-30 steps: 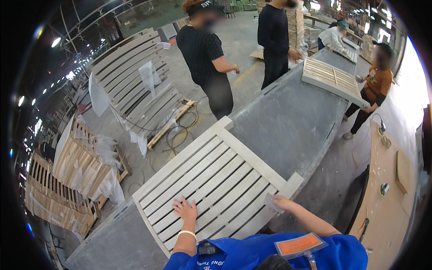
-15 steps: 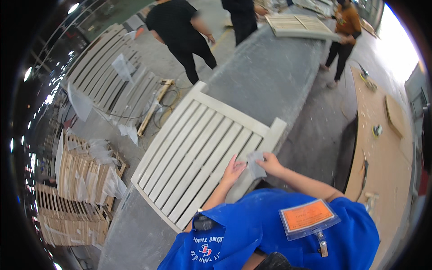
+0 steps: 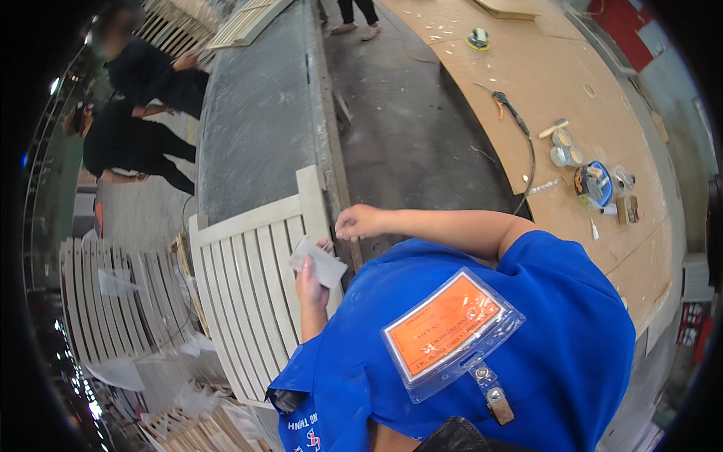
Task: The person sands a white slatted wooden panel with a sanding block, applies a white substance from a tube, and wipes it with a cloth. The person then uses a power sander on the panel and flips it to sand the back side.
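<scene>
A small pale grey sheet (image 3: 319, 263) is in my left hand (image 3: 309, 286), gripped between thumb and fingers above the near corner of a slatted panel. Just to its right is my right hand (image 3: 361, 223), its fingers curled together and apart from the sheet; whether anything is inside them is hidden. Beneath my left hand the off-white slatted wooden panel (image 3: 251, 226), with a frame rail and a projecting corner post, lies on a long grey table (image 3: 260, 128).
On the right, a brown-topped table (image 3: 550, 83) holds a round sander (image 3: 477, 39), an air blow gun (image 3: 510, 113) with a hose, and a blue-rimmed tub (image 3: 595, 184). Two people in black (image 3: 139, 139) stand beyond the grey table. Slatted panels (image 3: 113, 301) are stacked at left.
My view has swung to the right, showing more of the brown table. The sheet has passed from my right hand into my left, and my right hand has come off it.
</scene>
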